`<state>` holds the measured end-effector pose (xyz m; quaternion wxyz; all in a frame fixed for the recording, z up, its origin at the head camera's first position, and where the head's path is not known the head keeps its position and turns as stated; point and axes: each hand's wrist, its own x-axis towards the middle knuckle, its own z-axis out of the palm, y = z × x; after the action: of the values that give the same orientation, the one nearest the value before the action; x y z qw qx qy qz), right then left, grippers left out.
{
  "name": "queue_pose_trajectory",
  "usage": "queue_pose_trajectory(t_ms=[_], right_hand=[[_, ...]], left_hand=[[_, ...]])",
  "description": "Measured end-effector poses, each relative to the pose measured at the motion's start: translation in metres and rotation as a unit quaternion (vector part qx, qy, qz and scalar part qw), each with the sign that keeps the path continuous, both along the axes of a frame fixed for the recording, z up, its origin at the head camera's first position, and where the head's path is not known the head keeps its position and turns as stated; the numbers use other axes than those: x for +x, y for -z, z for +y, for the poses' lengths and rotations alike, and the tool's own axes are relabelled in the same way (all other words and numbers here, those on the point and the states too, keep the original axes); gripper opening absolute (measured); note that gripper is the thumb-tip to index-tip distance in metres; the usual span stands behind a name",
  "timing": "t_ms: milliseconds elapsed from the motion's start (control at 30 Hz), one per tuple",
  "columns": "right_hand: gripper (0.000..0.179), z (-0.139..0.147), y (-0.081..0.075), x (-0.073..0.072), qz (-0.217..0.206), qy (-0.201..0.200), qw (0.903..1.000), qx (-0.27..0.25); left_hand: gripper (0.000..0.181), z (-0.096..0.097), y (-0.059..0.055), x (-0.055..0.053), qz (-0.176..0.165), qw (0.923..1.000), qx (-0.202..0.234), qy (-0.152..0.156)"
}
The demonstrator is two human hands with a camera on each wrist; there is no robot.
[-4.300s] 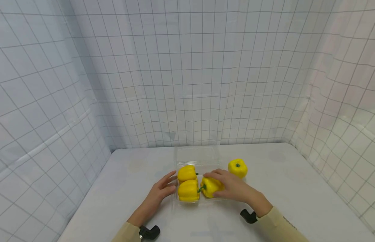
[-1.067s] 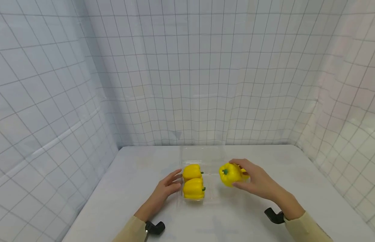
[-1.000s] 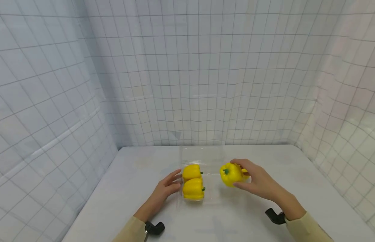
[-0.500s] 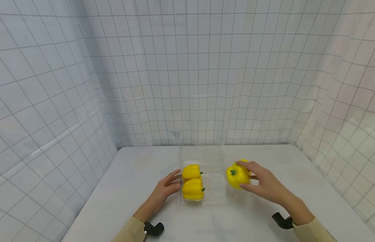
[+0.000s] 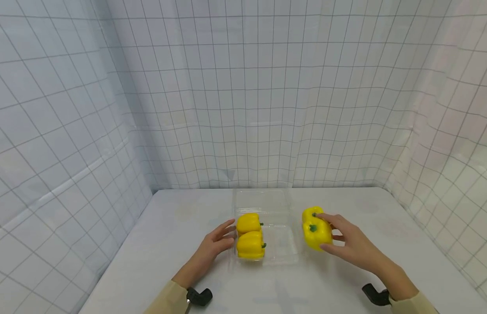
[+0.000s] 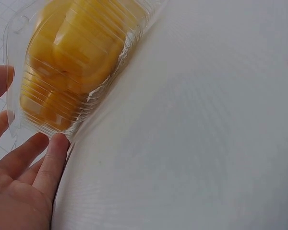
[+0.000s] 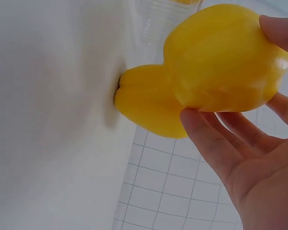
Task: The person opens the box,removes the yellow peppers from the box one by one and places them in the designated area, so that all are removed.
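My right hand (image 5: 355, 245) grips a yellow bell pepper (image 5: 317, 236) between thumb and fingertips, to the right of a clear plastic clamshell box (image 5: 281, 247). In the right wrist view, the held pepper (image 7: 225, 57) is raised off the table and partly covers another yellow pepper (image 7: 149, 100) standing behind it. Two more peppers, a rear one (image 5: 249, 223) and a front one (image 5: 250, 245), lie side by side in the box's left half, stems pointing right. My left hand (image 5: 211, 247) rests its fingertips against the box's left side, its fingers loosely extended.
The box's clear lid (image 5: 261, 200) lies folded back behind it. A white table (image 5: 168, 226) carries everything. White grid-patterned curtains (image 5: 243, 109) enclose the back and both sides. Each wrist wears a black camera mount, such as the left mount (image 5: 199, 297).
My right hand has lifted a pepper out of the box's right half and carried it rightward, in front of the pepper standing outside. My left hand keeps its place at the box.
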<state>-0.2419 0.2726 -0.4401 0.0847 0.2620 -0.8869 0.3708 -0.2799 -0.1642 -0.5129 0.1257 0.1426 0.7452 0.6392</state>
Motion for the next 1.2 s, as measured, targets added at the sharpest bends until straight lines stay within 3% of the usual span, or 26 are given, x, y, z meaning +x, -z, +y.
queue_pose_trajectory(t_ms=[500, 900, 1200], right_hand=[[0.072, 0.020, 0.023, 0.002, -0.034, 0.027, 0.9990, 0.001], [0.070, 0.026, 0.033, -0.003, -0.115, 0.015, 0.9925, -0.037], [0.069, 0.031, 0.039, -0.003, -0.145, 0.027, 0.9883, -0.041]], left_hand=[[0.059, 0.002, -0.003, 0.003, 0.000, 1.0000, 0.006, -0.004], [0.058, 0.002, -0.003, 0.002, -0.005, 0.9999, 0.011, -0.007], [0.060, 0.001, -0.001, 0.001, -0.005, 0.9999, 0.011, -0.004]])
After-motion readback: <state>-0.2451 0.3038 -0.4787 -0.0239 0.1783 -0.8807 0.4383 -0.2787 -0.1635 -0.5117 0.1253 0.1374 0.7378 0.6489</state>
